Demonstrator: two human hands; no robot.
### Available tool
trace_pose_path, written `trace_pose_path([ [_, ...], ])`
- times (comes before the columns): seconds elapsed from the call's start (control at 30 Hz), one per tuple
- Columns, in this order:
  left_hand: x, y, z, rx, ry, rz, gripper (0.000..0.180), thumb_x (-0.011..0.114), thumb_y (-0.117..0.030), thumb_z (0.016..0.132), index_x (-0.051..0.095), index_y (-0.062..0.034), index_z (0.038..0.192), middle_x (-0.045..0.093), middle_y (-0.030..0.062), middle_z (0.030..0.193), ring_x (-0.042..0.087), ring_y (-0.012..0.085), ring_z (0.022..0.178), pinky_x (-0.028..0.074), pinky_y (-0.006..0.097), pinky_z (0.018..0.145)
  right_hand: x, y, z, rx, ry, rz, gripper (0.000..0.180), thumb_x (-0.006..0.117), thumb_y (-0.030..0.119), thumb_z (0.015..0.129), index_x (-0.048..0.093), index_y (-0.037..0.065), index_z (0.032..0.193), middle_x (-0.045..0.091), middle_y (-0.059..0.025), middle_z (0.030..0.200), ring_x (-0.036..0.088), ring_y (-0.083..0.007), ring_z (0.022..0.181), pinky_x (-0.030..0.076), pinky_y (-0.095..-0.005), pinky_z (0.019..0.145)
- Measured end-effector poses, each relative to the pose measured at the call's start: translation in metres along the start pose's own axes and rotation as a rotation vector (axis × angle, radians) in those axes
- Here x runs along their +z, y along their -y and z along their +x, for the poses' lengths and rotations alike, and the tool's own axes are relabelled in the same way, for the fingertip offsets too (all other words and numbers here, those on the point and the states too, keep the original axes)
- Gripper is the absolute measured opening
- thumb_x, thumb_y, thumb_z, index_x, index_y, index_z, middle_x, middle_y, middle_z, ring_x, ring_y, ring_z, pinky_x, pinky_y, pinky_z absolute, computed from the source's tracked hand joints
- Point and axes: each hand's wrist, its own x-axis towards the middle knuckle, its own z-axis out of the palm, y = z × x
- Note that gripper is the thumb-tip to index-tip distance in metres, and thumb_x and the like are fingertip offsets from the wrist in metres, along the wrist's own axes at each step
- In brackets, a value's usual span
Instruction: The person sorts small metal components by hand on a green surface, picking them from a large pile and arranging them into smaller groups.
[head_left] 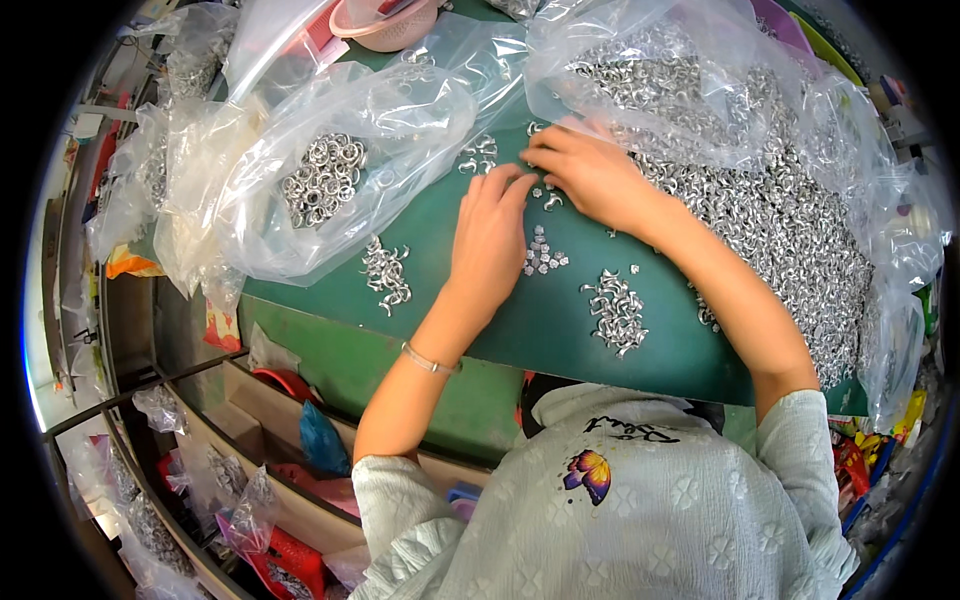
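Observation:
My left hand (488, 235) is over the green table (480, 335), its fingers bent and close together beside a few loose silver pieces (552, 200). Just beyond it, my right hand (590, 178) reaches leftward with fingers and thumb drawn together. Whatever either set of fingertips holds is too small or hidden to name. A small cluster of knobbly silver pieces (543, 255) lies below the hands. Curved, hook-like silver pieces form one pile (385, 275) at left, another pile (617, 312) at right, and a small group (479, 155) beyond my left hand.
A clear plastic bag (410, 130) at left holds silver rings (325, 180). A large heap of curved metal pieces (790, 245) covers the right side, partly under clear plastic (690, 110). A pink basket (385, 25) stands at the back. Compartmented shelving (240, 415) runs below left.

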Motion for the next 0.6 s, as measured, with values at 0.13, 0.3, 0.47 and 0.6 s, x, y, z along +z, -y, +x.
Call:
trace_pose_path([
  [0.13, 0.000, 0.016, 0.002, -0.009, 0.055, 0.113, 0.018, 0.058, 0.002, 0.079, 0.066, 0.0004, 0.096, 0.058, 0.0098, 0.101, 0.054, 0.0284, 0.095, 0.041, 0.039, 0.079, -0.008, 0.001, -0.002, -0.016, 0.195, -0.164, 0.023, 0.063, 0.006, 0.077, 0.068, 0.006, 0.099, 0.060, -0.0043, 0.096, 0.054, -0.0235, 0.103, 0.037, -0.0414, 0.095],
  [0.3, -0.004, 0.012, 0.006, 0.016, -0.095, 0.137, 0.016, 0.063, 0.004, 0.079, 0.067, 0.0007, 0.095, 0.061, 0.0120, 0.101, 0.057, 0.0314, 0.092, 0.046, 0.040, 0.081, -0.022, 0.006, -0.036, -0.034, 0.156, -0.135, 0.022, 0.063, 0.007, 0.077, 0.069, 0.006, 0.098, 0.059, -0.0035, 0.094, 0.053, -0.0215, 0.102, 0.036, -0.0415, 0.096],
  [0.47, 0.007, 0.006, 0.007, 0.053, 0.145, -0.055, 0.017, 0.060, 0.007, 0.080, 0.066, 0.0031, 0.097, 0.060, 0.0135, 0.099, 0.058, 0.0319, 0.094, 0.048, 0.038, 0.082, -0.025, 0.014, -0.046, -0.039, 0.090, -0.077, 0.021, 0.065, 0.011, 0.078, 0.069, 0.007, 0.098, 0.060, -0.0033, 0.097, 0.053, -0.0213, 0.103, 0.036, -0.0413, 0.096],
  [0.6, -0.001, 0.004, -0.006, 0.023, 0.146, -0.061, 0.016, 0.060, 0.007, 0.081, 0.066, 0.0030, 0.096, 0.060, 0.0137, 0.097, 0.059, 0.0324, 0.089, 0.048, 0.038, 0.079, -0.031, 0.019, -0.057, -0.049, 0.098, 0.034, 0.018, 0.065, 0.012, 0.081, 0.069, 0.007, 0.098, 0.060, -0.0032, 0.100, 0.052, -0.0214, 0.105, 0.036, -0.0403, 0.096],
])
